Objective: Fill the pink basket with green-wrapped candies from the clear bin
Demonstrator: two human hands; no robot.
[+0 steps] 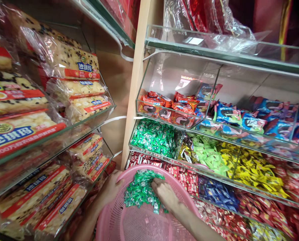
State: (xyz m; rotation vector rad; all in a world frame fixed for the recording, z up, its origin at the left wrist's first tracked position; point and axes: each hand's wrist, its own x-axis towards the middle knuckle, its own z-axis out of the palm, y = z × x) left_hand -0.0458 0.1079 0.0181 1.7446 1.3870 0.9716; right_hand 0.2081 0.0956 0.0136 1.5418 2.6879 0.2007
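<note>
A pink plastic basket (107,222) with perforated sides is tilted below the shelves. My left hand (113,185) is closed on its left rim, the thumb over the edge. Inside, a heap of small green-wrapped candies (139,189) lies toward the far side, and the near part of the basket floor shows bare mesh. My right hand (164,190) reaches into the right side of this heap. Its fingers are curled around candies, with the fingertips partly hidden among them. Just beyond the basket, a clear shelf bin (153,137) holds the same kind of green candies.
Bins to the right hold light green candies (207,149), yellow candies (252,167) and blue packets (217,192). Red packs (183,108) sit one shelf higher. Wrapped sachima bars (74,63) fill the left shelves. A wooden post (134,80) divides the two shelf units.
</note>
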